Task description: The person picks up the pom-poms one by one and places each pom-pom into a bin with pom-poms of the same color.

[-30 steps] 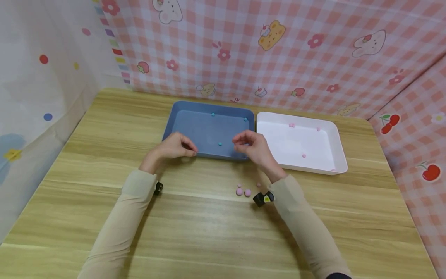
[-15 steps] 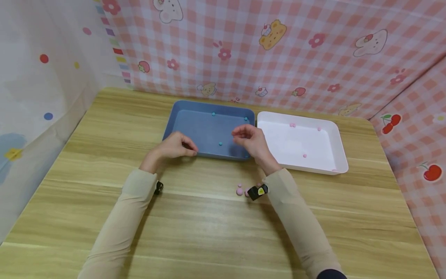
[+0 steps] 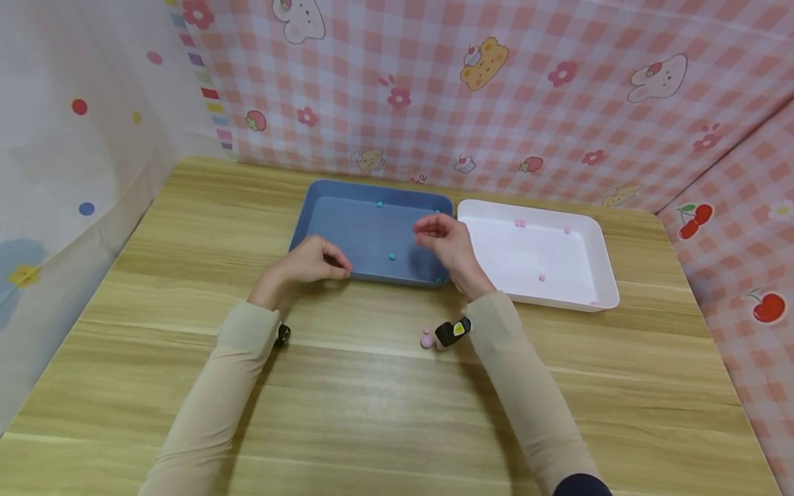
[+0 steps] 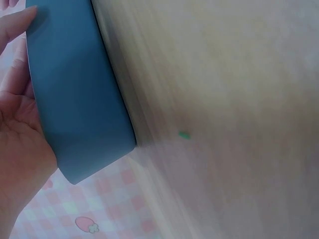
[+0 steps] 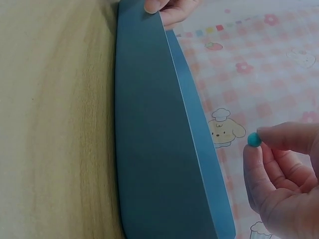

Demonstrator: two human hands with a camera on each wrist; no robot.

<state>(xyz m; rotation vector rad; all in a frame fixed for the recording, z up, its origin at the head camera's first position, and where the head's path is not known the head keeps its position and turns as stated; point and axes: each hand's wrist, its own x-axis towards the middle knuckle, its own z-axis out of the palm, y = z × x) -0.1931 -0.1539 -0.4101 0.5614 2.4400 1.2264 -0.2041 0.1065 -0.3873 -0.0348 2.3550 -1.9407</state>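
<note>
Between the thumb and fingertip of my right hand [image 3: 451, 244] is a small teal ball [image 5: 254, 139], seen clearly in the right wrist view. That hand is raised over the right part of the blue tray [image 3: 347, 231]. My left hand [image 3: 310, 260] pinches the tray's near rim towards its left end, thumb [image 4: 30, 17] on the outer wall and fingers on the inner side. Several teal balls lie in the tray, one teal ball [image 3: 392, 257] near its middle.
Right beside the blue tray stands a white tray [image 3: 496, 255] with several pink balls, one pink ball [image 3: 542, 277] towards its front. More pink balls [image 3: 426, 342] lie on the wooden table [image 3: 347, 413], partly hidden by the right wrist camera [image 3: 451, 332]. Patterned cloth [image 3: 397, 55] hangs behind.
My right hand has risen a little and moved away over the blue tray, its wrist shifting left so its camera covers some pink balls. The left hand stays at the rim.
</note>
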